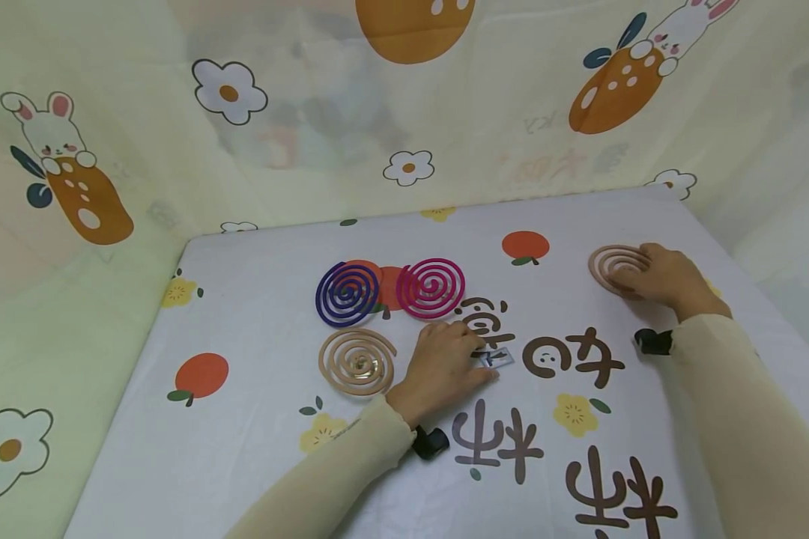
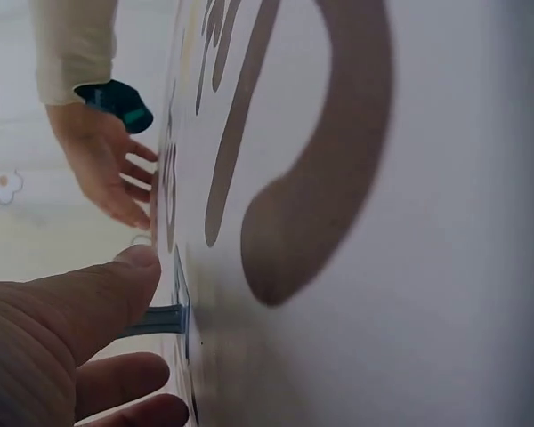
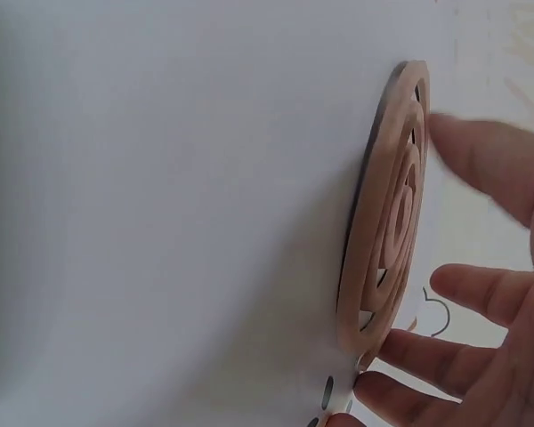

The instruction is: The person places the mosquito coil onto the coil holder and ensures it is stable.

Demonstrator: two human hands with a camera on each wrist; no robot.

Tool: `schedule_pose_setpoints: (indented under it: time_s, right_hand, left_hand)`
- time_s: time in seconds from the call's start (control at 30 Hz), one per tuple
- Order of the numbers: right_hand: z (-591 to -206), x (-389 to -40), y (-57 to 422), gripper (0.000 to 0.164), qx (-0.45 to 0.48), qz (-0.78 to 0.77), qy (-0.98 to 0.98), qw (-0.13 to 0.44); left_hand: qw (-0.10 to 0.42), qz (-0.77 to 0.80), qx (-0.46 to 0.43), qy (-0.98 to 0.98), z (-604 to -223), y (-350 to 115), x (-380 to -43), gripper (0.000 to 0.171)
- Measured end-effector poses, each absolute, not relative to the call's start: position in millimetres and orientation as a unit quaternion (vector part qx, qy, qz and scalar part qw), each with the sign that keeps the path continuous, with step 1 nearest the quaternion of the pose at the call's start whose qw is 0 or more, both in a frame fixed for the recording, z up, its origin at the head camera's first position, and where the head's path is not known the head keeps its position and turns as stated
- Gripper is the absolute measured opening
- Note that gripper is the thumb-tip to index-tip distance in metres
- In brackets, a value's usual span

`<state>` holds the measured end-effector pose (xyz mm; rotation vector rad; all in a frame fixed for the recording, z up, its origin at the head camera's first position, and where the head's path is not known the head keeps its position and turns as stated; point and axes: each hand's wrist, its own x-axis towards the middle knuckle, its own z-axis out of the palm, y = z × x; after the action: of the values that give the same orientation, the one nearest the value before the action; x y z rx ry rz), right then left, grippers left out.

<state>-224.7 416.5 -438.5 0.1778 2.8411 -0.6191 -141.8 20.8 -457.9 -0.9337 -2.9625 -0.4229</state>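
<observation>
My left hand [image 1: 445,363] pinches a small metal coil stand [image 1: 496,358] on the cloth; its grey upright strip [image 2: 165,320] shows beside the thumb in the left wrist view. At the right, my right hand [image 1: 670,281] rests over a tan mosquito coil [image 1: 607,262] that lies flat. In the right wrist view its fingers [image 3: 445,360] are loosely spread about the coil [image 3: 365,258], and the thumb is blurred. Left of my left hand lie a second tan coil [image 1: 328,374] with something shiny at its centre, a dark blue coil [image 1: 320,303] and a magenta coil [image 1: 455,299].
A white cloth [image 1: 243,464] printed with fruit, flowers and brown characters covers the table. Behind it hangs a pale printed curtain [image 1: 310,165], which also closes in the sides. Black wrist cameras sit on the left wrist [image 1: 431,443] and the right wrist [image 1: 652,341].
</observation>
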Motion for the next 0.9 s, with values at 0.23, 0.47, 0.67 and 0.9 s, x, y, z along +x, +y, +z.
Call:
schedule_pose_setpoints:
  time_s: [0.23, 0.47, 0.67, 0.9]
  right_hand:
    - [-437, -224, 411, 0.093, 0.085, -0.219, 0.966, 0.106]
    - [-433, -224, 402, 0.085, 0.088, -0.222, 0.967, 0.091]
    - [-432, -223, 396, 0.092, 0.105, -0.238, 0.961, 0.092]
    - [-433, -222, 394, 0.097, 0.121, -0.262, 0.953, 0.097]
  left_hand:
    - [0.013, -0.130, -0.296, -0.946, -455, 25, -140, 0.042]
    - [-0.002, -0.145, -0.293, -0.945, -454, 28, -140, 0.035]
    - [-0.001, -0.149, -0.291, -0.945, -455, 27, -139, 0.033]
    - [0.009, -0.130, -0.285, -0.950, -452, 32, -137, 0.040]
